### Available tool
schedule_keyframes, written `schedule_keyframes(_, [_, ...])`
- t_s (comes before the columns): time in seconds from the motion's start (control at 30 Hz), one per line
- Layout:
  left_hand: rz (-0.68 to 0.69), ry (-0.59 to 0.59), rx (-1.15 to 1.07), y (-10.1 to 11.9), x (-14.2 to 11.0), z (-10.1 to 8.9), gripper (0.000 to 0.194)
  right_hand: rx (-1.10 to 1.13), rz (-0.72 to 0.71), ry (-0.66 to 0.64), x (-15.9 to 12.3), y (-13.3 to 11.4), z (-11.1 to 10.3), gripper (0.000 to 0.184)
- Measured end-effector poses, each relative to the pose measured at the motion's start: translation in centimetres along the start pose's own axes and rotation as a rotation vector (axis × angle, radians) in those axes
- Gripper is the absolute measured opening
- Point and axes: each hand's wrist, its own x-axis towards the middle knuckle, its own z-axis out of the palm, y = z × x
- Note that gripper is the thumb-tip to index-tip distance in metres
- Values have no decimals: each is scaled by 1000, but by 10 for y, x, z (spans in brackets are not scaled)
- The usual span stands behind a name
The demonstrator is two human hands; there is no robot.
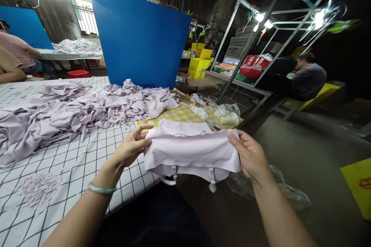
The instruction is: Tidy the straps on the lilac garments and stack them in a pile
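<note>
A pale lilac garment with thin straps [191, 150] is stretched between my two hands, just off the table's near edge. My left hand [135, 142] pinches its left upper corner between thumb and fingers; a pale green bangle [101, 189] circles that wrist. At the opposite corner my right hand [251, 152] grips the fabric, thumb on top and fingers behind. Two straps with small sliders hang along the lower edge. A large heap of matching lilac pieces [87, 104] lies on the checked tablecloth [139, 179] to the left.
Small lilac scraps [40, 189] are piled at the near left. Behind the heap stands a blue partition [139, 34]. A yellow checked cloth [179, 114] bears clear plastic bags [227, 114]. At right are a metal frame rack [240, 81] and a seated person [310, 77]; others sit far left.
</note>
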Motion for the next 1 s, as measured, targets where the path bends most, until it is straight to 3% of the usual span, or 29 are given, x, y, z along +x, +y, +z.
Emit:
schedule_keyframes(0.1, [-16, 54, 42, -2, 49, 4, 61, 10, 6, 12, 37, 20, -7, 46])
schedule_keyframes(0.23, [-61, 226, 199, -9, 119, 3, 58, -45, -16, 28, 104, 54, 3, 55])
schedule_keyframes(0.37, [-125, 295, 320, -32, 158, -3, 54, -170, 41, 21, 150, 98, 11, 58])
schedule_keyframes(0.57, [-71, 288, 474, -48, 171, -8, 45, -317, 45, 51, 164, 134, -5, 60])
schedule_keyframes(0.7, [8, 343, 651, -49, 172, -2, 42, -495, 26, 76, 168, 132, -17, 61])
schedule_keyframes(0.77, [108, 316, 786, -50, 169, 4, 40, -657, -94, 61, 168, 126, -19, 62])
schedule_keyframes(0.87, [316, 55, 1212, -58, 163, 11, 36, -961, -347, -131, 167, 122, -16, 57])
schedule_keyframes(0.93, [310, -109, 1474, -69, 161, 14, 42, -1087, -337, -339, 165, 129, -12, 57])
schedule_keyframes(1.0, [202, -148, 1579, -80, 159, 16, 51, -1139, -257, -474, 160, 141, -10, 59])
